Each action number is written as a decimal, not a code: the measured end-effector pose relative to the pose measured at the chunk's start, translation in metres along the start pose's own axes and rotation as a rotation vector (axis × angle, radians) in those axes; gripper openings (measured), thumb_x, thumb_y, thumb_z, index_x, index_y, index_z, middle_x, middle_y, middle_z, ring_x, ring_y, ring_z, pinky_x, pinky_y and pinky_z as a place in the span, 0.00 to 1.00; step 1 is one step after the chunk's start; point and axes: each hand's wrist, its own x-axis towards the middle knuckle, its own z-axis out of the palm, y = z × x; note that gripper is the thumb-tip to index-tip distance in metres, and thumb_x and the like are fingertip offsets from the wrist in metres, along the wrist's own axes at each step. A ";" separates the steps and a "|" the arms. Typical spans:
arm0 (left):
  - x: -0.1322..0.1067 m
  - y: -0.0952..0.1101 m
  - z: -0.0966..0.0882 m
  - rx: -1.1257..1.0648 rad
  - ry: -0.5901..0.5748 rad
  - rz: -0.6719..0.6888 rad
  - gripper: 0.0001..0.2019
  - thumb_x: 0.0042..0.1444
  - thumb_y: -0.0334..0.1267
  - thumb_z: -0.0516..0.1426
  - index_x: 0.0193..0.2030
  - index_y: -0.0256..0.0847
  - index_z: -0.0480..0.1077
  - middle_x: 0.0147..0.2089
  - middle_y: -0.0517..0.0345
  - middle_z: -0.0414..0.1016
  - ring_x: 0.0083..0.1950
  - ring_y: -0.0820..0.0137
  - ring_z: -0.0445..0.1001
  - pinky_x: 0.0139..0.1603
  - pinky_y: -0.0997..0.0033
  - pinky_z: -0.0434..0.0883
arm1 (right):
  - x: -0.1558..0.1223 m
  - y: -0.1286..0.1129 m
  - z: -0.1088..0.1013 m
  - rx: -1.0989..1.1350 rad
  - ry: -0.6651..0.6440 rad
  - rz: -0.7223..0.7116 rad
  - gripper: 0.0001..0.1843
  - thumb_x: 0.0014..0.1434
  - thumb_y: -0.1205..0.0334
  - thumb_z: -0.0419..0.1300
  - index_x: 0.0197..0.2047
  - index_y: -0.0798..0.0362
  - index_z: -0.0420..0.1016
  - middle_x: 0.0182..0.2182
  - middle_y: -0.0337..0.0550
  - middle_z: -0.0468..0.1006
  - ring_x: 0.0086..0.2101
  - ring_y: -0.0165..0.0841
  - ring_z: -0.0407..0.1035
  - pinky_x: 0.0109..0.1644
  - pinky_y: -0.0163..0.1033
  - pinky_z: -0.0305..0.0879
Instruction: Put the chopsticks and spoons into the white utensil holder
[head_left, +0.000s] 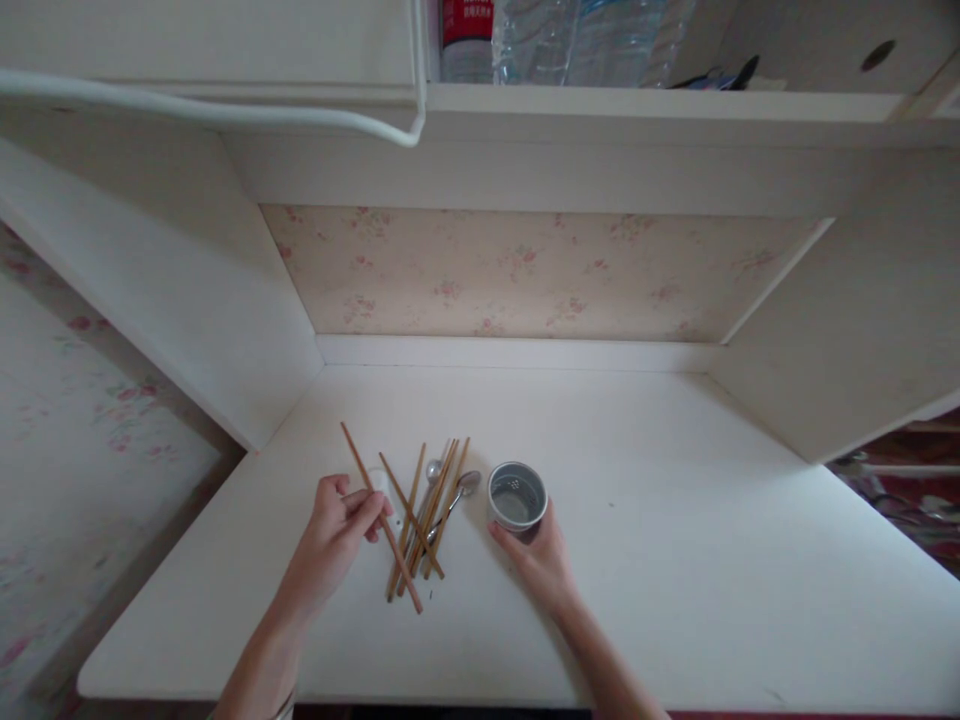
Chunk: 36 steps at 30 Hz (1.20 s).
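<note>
My left hand (339,532) is closed in a pinch on one brown wooden chopstick (380,516), which slants from upper left to lower right above the desk. Just right of it lies a loose pile of several more chopsticks (426,516) with two metal spoons (459,492) mixed in. A small round metal cup (517,496) stands upright to the right of the pile, its inside empty. My right hand (541,560) grips the near side of the cup, fingers wrapped round its wall.
Everything sits on a white desk (675,560) inside a white alcove with floral wallpaper (525,270) at the back. A shelf above holds plastic bottles (570,40). A white cable (225,110) runs along the top left.
</note>
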 end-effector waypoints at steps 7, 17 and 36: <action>0.017 0.067 0.077 -0.143 -0.168 0.196 0.21 0.59 0.44 0.59 0.52 0.44 0.54 0.35 0.59 0.79 0.37 0.70 0.77 0.42 0.66 0.74 | -0.001 -0.005 -0.004 -0.015 -0.044 -0.047 0.35 0.48 0.51 0.69 0.58 0.49 0.65 0.50 0.48 0.76 0.50 0.48 0.71 0.53 0.52 0.67; 0.053 0.049 0.144 -0.041 -0.207 0.255 0.16 0.58 0.48 0.58 0.45 0.37 0.71 0.45 0.52 0.77 0.37 0.68 0.79 0.42 0.68 0.75 | -0.002 -0.003 -0.008 -0.079 -0.084 -0.101 0.40 0.49 0.54 0.69 0.62 0.47 0.60 0.56 0.47 0.72 0.55 0.47 0.67 0.57 0.53 0.65; 0.046 -0.002 0.147 0.107 -0.267 0.183 0.19 0.58 0.49 0.58 0.50 0.38 0.73 0.48 0.48 0.79 0.47 0.63 0.78 0.50 0.63 0.74 | -0.002 0.000 -0.007 -0.075 -0.085 -0.110 0.40 0.49 0.55 0.68 0.63 0.48 0.59 0.55 0.49 0.73 0.54 0.47 0.68 0.56 0.53 0.66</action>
